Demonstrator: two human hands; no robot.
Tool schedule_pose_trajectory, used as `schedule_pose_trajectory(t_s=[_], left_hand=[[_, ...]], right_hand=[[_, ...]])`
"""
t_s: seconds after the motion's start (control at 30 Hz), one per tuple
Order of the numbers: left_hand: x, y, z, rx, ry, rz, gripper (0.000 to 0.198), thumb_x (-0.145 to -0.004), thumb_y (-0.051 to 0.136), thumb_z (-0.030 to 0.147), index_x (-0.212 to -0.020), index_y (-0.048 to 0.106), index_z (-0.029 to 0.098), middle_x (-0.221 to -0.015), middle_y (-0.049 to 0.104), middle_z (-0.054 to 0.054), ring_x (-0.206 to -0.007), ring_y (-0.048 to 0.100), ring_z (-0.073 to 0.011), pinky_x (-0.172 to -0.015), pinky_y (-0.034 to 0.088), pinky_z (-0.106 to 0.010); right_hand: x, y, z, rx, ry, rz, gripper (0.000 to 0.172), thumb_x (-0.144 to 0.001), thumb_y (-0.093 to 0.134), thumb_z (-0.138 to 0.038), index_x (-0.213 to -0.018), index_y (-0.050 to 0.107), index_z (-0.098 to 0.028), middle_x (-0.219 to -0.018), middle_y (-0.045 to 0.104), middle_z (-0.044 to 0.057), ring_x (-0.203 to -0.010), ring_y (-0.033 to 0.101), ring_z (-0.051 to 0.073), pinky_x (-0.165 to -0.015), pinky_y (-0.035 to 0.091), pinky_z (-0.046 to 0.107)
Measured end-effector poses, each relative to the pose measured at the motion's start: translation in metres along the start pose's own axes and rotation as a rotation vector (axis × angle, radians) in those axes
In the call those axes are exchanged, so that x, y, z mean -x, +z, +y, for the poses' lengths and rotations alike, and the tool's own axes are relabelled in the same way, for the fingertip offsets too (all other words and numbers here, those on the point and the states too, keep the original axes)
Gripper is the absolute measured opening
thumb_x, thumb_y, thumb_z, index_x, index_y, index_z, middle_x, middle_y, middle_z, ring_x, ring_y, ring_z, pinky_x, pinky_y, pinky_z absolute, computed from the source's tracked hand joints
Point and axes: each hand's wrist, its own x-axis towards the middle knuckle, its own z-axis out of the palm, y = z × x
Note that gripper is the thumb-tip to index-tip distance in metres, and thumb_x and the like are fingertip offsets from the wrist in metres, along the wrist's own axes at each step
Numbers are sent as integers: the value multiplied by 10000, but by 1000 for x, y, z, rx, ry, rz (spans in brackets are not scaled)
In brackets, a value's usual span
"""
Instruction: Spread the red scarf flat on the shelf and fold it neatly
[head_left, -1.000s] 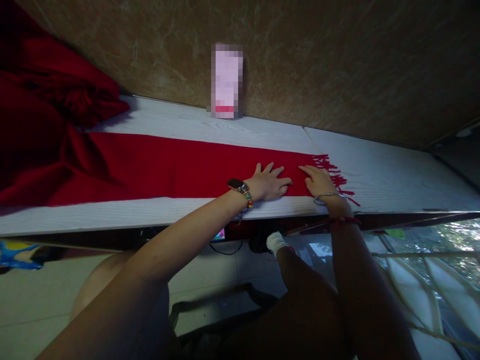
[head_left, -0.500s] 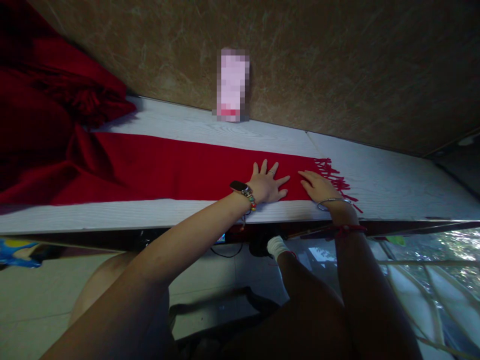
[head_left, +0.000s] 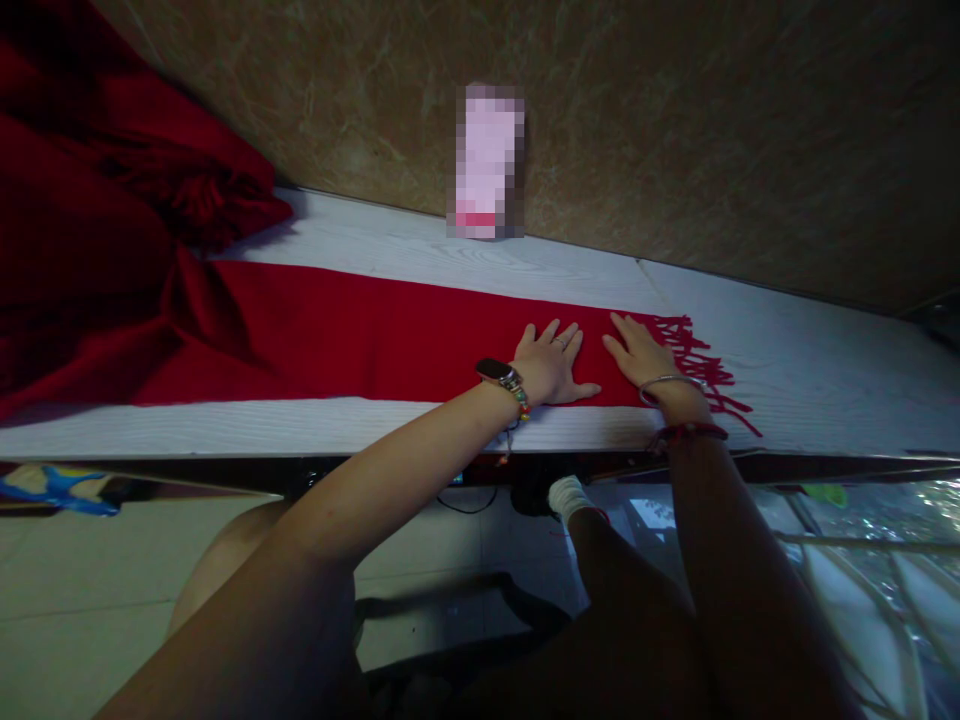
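A long red scarf (head_left: 337, 325) lies flat along a white wood-grain table (head_left: 810, 350), its fringed end (head_left: 701, 360) pointing right. My left hand (head_left: 553, 362) rests palm down on the scarf near that end, fingers spread, a watch and a bead bracelet at the wrist. My right hand (head_left: 641, 355) lies flat beside it, closer to the fringe, fingers stretched out, with a metal bangle and a red string on the wrist. Neither hand holds anything.
More red cloth (head_left: 97, 200) is heaped at the table's left end. A blurred pink upright object (head_left: 487, 162) stands against the brown stone wall (head_left: 675, 120). Below the table edge are my legs, cables and a tiled floor (head_left: 90, 600).
Both hands have shifted slightly on the scarf near the fringe, still flat. The camera has turned a little, so the scene sits further right.
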Motion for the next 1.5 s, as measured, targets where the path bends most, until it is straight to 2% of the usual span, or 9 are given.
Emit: schedule_pose_trajectory(t_s=[0.17,0.37,0.5,0.63,0.77,0.97,1.27,1.4,1.5], left_hand=[[2,0,1,7,-61,2,882,-788,327,684,-1471,128,162,-1545,36,-60,-1404,-28,-325,-1109,32,-571],[0,-1,2,10,-70,-35,908,-775,328,707,-1476,92,179,-1546,-2,-53,-1392,-68,-362,-1090,14,-614],[-1,-3,3,0,-74,-62,868,-808,322,664,-1476,78,166,-1544,-24,-61,-1390,-77,-364,-1087,10,-621],[-1,-3,3,0,-86,-68,858,-808,334,651,-1476,70,181,-1545,-15,-54,-1393,-71,-353,-1092,8,-610],[-2,-2,2,4,-79,-60,862,-806,320,657,-1476,73,175,-1546,-5,-58,-1395,-65,-349,-1094,6,-606],[-2,-1,1,11,-92,-60,875,-793,329,673,-1477,59,199,-1547,-13,-39,-1393,-83,-347,-1089,-11,-615],[1,-2,3,11,-101,-36,847,-808,300,675,-1474,91,195,-1543,-6,-23,-1400,-59,-335,-1081,-7,-628],[1,-2,4,18,-101,-38,856,-802,315,681,-1474,94,198,-1541,-1,-21,-1399,-60,-340,-1079,-11,-631],[2,-3,3,18,-96,-43,848,-810,319,666,-1474,87,193,-1541,-7,-26,-1398,-64,-341,-1074,-15,-639]], right_hand=[[-11,6,7,-1,36,-80,562,-880,295,-480,-1399,365,-276,-1499,297,75,-1357,248,348,-1008,243,667],[-23,15,29,-61,75,20,534,-876,318,-451,-1361,429,-258,-1452,374,117,-1323,299,386,-981,265,688],[-21,11,19,-2,99,43,556,-897,282,-430,-1387,390,-192,-1470,330,149,-1342,264,373,-1013,259,649],[-19,9,-2,-6,-21,17,560,-901,255,-465,-1402,361,-238,-1492,303,110,-1349,254,363,-1021,236,652],[-22,9,-10,-43,-86,-41,530,-907,241,-454,-1391,376,-287,-1489,319,76,-1349,266,347,-1024,230,654],[-20,3,1,-1,47,-80,538,-916,240,-409,-1421,334,-250,-1506,278,83,-1357,254,332,-1045,226,623],[-26,3,29,-10,117,24,534,-926,228,-351,-1392,385,-143,-1448,374,140,-1354,283,272,-1070,281,494],[-21,-5,37,-66,-10,156,550,-915,251,-394,-1387,388,-147,-1452,365,143,-1363,253,298,-1061,272,539],[-11,-3,37,-51,-93,165,575,-895,290,-458,-1383,394,-172,-1456,364,127,-1366,239,313,-1059,265,554]])
